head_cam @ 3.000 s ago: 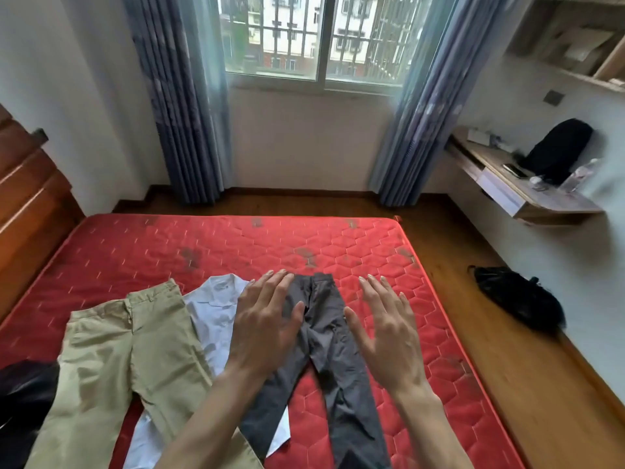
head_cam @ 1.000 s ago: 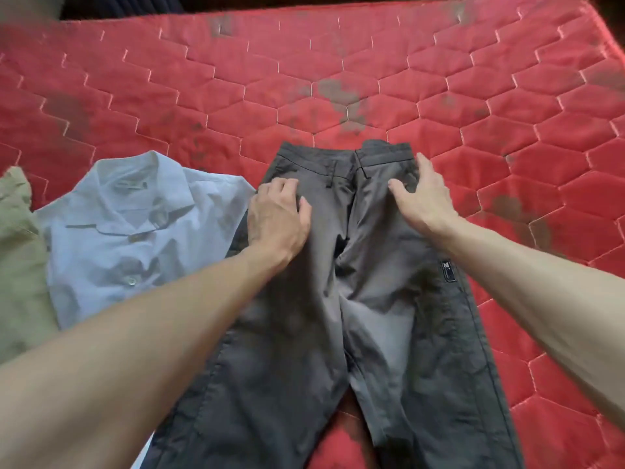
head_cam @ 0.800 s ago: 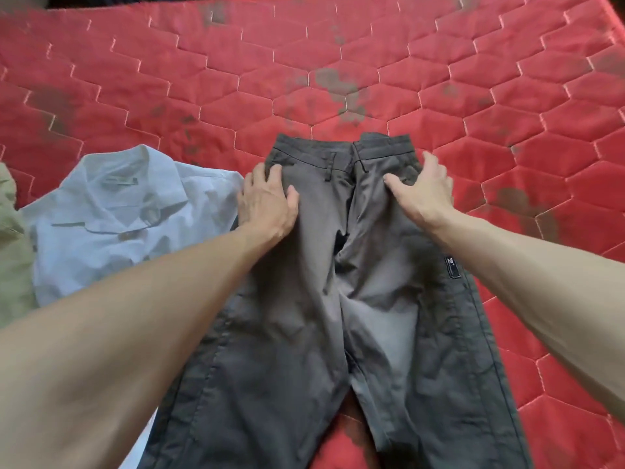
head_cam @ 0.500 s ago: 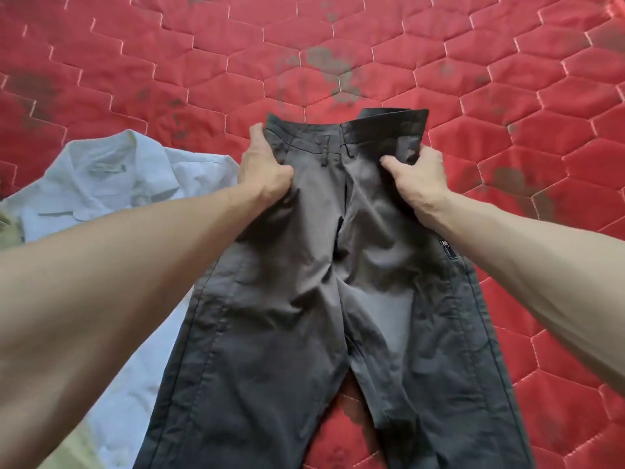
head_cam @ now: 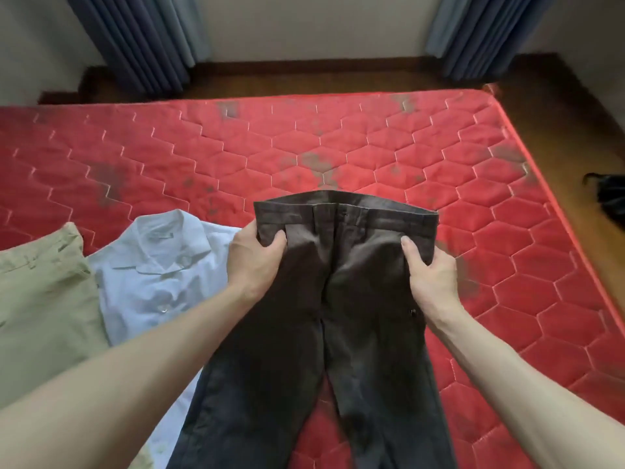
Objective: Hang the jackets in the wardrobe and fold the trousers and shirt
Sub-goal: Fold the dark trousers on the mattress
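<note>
The dark grey trousers are lifted at the waistband above the red mattress, their legs trailing down toward me. My left hand grips the waistband's left corner, thumb on the front. My right hand grips the right corner the same way. To the left, a light blue shirt lies flat with its collar away from me. Partly over the shirt's left side lie the khaki trousers. No jackets are in view.
The mattress edge runs diagonally at the right, with wooden floor beyond it. A black bag lies on the floor at the right edge. Blue curtains hang at the far wall on both sides.
Both hands went from pressing flat on the dark trousers to gripping the waistband corners and raising it off the mattress. The camera tilted up, showing the far wall.
</note>
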Demonstrator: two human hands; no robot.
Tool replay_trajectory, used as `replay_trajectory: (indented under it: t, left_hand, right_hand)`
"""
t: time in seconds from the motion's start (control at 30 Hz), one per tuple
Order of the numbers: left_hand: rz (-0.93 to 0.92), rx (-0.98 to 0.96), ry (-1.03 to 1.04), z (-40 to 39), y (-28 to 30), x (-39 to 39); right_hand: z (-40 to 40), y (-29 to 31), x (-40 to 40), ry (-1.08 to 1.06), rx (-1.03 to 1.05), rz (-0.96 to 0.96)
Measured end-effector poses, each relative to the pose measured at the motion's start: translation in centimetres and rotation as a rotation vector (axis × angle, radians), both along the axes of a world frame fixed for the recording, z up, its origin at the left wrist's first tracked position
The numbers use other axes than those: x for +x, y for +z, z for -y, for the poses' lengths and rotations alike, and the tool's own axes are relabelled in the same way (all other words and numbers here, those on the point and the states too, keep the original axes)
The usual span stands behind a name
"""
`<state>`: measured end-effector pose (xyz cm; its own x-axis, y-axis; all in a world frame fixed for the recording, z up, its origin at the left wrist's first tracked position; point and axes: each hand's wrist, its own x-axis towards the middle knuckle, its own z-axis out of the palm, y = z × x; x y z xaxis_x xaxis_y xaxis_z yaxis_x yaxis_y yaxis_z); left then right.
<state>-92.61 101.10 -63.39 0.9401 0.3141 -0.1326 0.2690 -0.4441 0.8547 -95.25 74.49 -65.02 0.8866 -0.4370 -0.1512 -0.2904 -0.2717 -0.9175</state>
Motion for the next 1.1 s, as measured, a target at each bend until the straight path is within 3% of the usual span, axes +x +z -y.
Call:
replay_trajectory:
  t: [0.13,0.37,0.6,0.83,1.1]
  left_hand:
    - [-0.016,-0.039,-0.006,0.9,6.7,-5.5]
    - [0.120,-0.044,-0.089,3.3,21.1,-14.1]
    - [0.234,-0.182,-0.199,5.9,33.9,-21.6]
    - [0.389,-0.240,-0.364,6.8,44.1,-24.5]
    - [0.491,-0.226,-0.387,10.9,53.7,-25.2]
  right_hand:
    - [0.8,7.7,-5.4,0.015,0.001,0.009]
    - [2.5,22.4,-14.7,0.068,-0.126,0.087]
    - [4.6,36.5,-23.7,-0.104,-0.250,0.241]
    - [9.4,47.7,-27.5,-0.101,-0.469,0.383]
    - [14.8,56.0,-28.2,-0.064,-0.489,0.449]
